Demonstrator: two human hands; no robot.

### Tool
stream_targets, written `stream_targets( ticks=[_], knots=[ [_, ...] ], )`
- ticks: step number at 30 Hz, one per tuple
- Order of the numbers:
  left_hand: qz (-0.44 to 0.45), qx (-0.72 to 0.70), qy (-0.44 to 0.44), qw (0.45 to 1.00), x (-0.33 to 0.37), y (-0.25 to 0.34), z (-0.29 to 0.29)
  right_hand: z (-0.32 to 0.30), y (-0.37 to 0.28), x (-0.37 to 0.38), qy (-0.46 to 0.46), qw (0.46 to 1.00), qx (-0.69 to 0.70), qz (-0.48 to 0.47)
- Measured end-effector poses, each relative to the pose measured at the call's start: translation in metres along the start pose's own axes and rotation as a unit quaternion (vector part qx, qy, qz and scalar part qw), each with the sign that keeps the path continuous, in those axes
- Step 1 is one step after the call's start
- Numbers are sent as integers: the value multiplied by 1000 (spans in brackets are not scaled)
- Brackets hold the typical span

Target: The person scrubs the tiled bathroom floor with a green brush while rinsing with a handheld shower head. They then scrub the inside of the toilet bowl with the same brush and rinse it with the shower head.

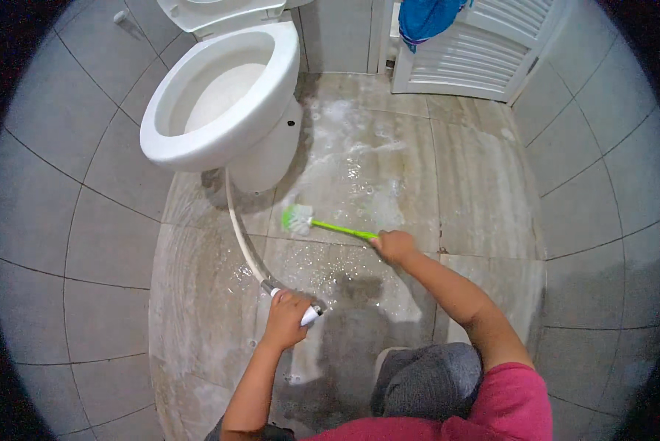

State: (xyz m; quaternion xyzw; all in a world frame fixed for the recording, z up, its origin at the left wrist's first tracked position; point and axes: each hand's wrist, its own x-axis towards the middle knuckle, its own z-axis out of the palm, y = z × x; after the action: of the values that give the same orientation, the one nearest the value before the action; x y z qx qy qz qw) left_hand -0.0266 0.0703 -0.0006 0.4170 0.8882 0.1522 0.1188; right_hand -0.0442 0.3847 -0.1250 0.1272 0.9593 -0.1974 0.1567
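My left hand is closed round a white hand sprayer, whose nozzle points to the right. From its other end a pale hose curves up toward the toilet base. My right hand grips the green handle of a toilet brush. The brush's white and green bristle head is at the floor, just in front of the toilet. Wet, foamy tiles surround the brush, with splashes near the sprayer.
A white toilet with its lid raised stands at the far left. A louvred white door with a blue cloth is at the back right. Grey tiled walls rise on both sides. My bent knee is close below my right forearm.
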Motion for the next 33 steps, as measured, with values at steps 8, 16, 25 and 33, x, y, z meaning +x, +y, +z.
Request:
stream_targets(
  ticks=[8,16,25,33],
  knots=[
    [-45,-19,63,997,-32,-17,-33,-81,128,44,237,907,103,333],
    [-38,-14,46,998,-14,12,-16,-52,2,154,197,963,69,170],
    [-51,-7,39,998,-14,11,-15,-59,15,157,239,947,83,197],
    [-64,-14,58,996,-18,6,-5,15,-65,35,-66,995,45,-63]
  ],
)
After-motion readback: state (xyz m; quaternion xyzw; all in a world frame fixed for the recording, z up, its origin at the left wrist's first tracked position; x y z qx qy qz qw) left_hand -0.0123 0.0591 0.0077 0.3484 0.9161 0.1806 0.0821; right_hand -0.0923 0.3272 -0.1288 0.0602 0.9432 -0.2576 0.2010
